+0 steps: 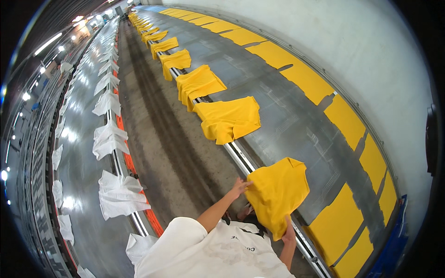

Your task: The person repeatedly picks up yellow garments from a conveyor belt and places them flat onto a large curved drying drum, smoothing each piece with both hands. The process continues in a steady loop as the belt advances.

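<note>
A yellow fabric piece (279, 187) hangs between my two hands, over the metal rail at the near edge of the long grey table (278, 116). My left hand (240, 186) is closed on its left edge. Lower down and to the right, my right hand (289, 231) grips the bottom corner, where the cloth bunches and droops. The fabric partly hides the fingers of both hands. Just beyond it, another yellow piece (232, 118) lies draped over the same rail, and several more follow it into the distance.
Flat yellow panels (340, 222) line the table's far side along the wall (371, 51). Across the concrete aisle (171, 139), a second long table (83, 171) bears white fabric pieces (118, 194) over its edge. A blue object (394, 236) stands at the lower right.
</note>
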Motion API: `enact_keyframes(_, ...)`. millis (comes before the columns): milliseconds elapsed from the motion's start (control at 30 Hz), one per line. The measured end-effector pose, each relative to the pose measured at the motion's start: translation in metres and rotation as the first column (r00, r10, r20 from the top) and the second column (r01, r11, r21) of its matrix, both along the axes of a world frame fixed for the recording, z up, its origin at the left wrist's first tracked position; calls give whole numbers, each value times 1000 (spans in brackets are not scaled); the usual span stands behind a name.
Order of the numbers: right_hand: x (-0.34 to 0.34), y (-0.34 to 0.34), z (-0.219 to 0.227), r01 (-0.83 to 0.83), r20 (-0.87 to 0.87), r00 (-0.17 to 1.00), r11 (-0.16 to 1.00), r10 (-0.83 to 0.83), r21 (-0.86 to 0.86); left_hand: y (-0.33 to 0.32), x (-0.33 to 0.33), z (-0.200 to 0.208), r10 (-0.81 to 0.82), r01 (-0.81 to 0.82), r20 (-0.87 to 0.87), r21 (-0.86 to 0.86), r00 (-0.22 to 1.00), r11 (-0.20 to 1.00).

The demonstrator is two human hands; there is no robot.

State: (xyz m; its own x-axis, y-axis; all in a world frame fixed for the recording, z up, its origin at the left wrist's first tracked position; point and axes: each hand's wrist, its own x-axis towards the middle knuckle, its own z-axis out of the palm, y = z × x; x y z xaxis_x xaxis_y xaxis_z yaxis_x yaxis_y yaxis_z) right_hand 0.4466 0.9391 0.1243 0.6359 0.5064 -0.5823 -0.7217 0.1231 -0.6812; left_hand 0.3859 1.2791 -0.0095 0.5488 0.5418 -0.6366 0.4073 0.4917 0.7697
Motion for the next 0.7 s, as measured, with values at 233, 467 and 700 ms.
enact_keyframes(233,37,-75,45,240,330,924,965,-194,-105,36,13,53,-724,728,198,-403,661,554)
enact_keyframes(467,107,-108,103,647,461,613,743,-641,173,102,85,214,-297,487,534,-257,792,835)
enact_keyframes(700,242,-37,129,829,484,501,559,-717,-31,88,274,282,-367,275,275,321,889,906)
